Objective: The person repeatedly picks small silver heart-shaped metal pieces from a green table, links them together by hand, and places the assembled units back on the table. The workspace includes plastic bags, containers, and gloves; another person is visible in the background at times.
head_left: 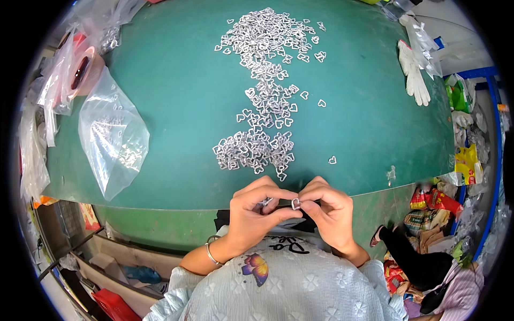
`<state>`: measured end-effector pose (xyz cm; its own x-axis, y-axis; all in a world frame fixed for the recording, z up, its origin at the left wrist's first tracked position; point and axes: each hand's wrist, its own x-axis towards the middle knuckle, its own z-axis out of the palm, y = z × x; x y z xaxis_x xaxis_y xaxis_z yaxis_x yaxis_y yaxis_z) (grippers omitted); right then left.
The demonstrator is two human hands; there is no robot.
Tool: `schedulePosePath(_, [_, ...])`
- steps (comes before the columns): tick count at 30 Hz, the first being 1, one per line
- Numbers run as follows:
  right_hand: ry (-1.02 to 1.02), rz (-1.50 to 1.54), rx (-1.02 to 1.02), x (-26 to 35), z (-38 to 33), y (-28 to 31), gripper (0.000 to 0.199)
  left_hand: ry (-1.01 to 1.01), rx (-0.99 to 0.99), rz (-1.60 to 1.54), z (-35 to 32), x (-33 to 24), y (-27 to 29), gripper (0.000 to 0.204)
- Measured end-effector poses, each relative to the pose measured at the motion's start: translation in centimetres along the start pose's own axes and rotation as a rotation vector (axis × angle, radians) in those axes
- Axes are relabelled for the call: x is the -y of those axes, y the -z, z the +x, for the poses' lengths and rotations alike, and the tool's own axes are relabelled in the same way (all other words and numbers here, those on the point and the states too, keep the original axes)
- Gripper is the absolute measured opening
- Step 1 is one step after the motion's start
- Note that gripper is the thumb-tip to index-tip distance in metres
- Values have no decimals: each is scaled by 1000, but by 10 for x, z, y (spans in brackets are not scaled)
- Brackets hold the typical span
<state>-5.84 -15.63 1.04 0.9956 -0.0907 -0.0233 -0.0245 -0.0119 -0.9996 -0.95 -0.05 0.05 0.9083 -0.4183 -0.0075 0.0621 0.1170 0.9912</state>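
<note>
On the green table [176,107], a clear plastic bag [112,136] lies left of the heaped silver heart rings [262,96]; a white glove [413,75] lies far right. Both hands pinch rings: left hand [254,214] clenched on several, right hand [332,211] grasping one heart ring [295,203].

Both hands meet just below the near edge of the green tabletop [176,107]. The left hand [256,211] and right hand [327,211] pinch one small silver heart ring [295,203] between their fingertips (the left grip also holds a few more). A heap of heart rings [262,91] lies beyond that edge, with a clear plastic bag [112,134] to its left.
</note>
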Motion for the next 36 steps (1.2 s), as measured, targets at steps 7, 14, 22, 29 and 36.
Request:
schedulePosePath(7, [118, -54, 23, -1, 2, 0, 13, 1, 8, -11, 0, -1, 0, 23])
schedulePosePath(14, [-15, 72, -86, -3, -3, -6, 16, 96, 60, -55, 0, -3, 1, 7])
schedulePosePath(22, [-21, 1, -100, -3, -1, -4, 15, 493, 134, -385, 1, -1, 6, 14])
schedulePosePath(29, [197, -558, -351, -8, 6, 27, 16, 218, 29, -65, 4, 6, -7, 6])
schedulePosePath(36, [209, -1061, -454, -35, 12, 46, 24, -296, -35, 471, 14, 17, -32, 20])
